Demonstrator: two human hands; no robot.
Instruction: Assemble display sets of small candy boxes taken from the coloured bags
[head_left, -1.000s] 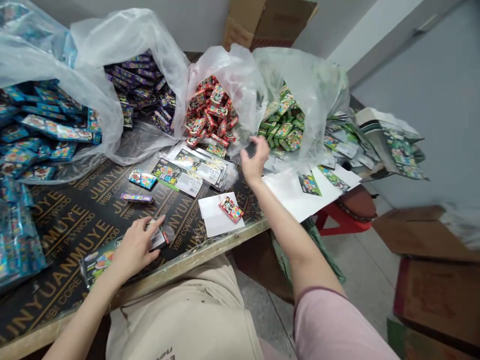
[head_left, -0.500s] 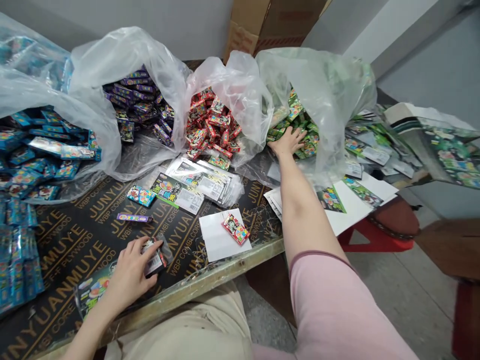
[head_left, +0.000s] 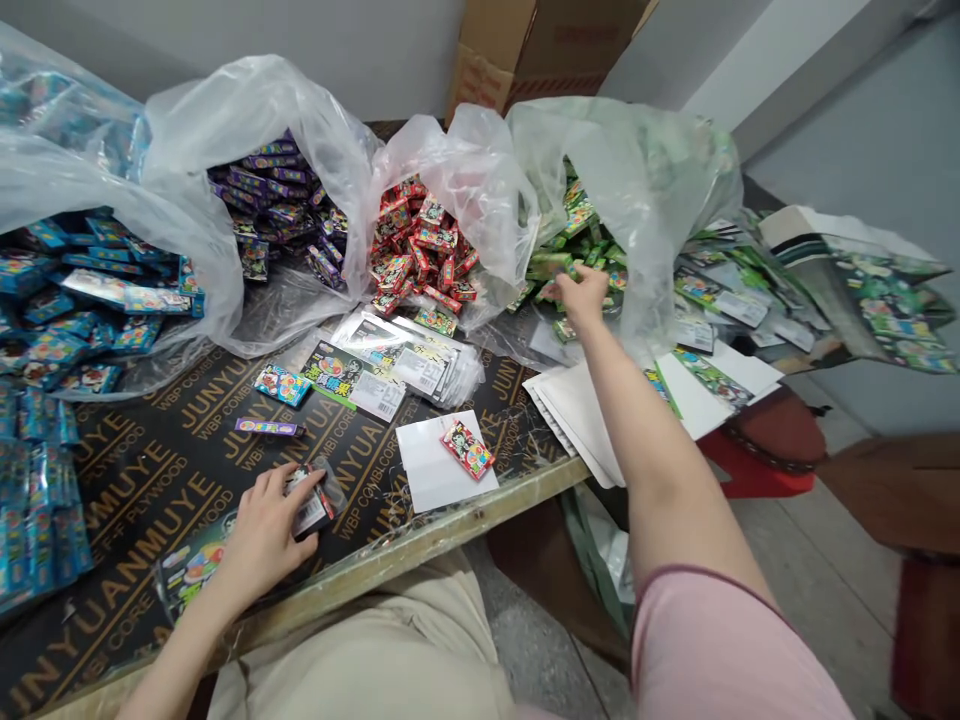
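Note:
My left hand [head_left: 266, 535] rests near the table's front edge, its fingers closed over a small pack [head_left: 313, 510] with a barcode label and a clear plastic edge. Under my left wrist lies a printed plastic bag [head_left: 187, 570], partly covered. At the mouth of the right-hand clear bag [head_left: 652, 190], my right hand [head_left: 586, 292] has its fingers drawn together, slightly blurred, with a small green box [head_left: 574, 270] at the fingertips. More green boxes [head_left: 581, 215] lie behind it. A red box [head_left: 468, 449] sits on a white card [head_left: 420, 465] between my hands.
Open bags hold red boxes [head_left: 420, 245], purple boxes [head_left: 274, 195] and blue boxes [head_left: 60, 340]. Flat printed bags [head_left: 405, 360] lie mid-table beside a loose blue box [head_left: 283, 384] and a purple box [head_left: 268, 427]. White cards [head_left: 577, 410] overhang the front edge. A cardboard box [head_left: 547, 50] stands behind.
My right hand has gone from spread fingers on the green boxes to closed fingers, pulled slightly back towards me. My left hand stays on the pack.

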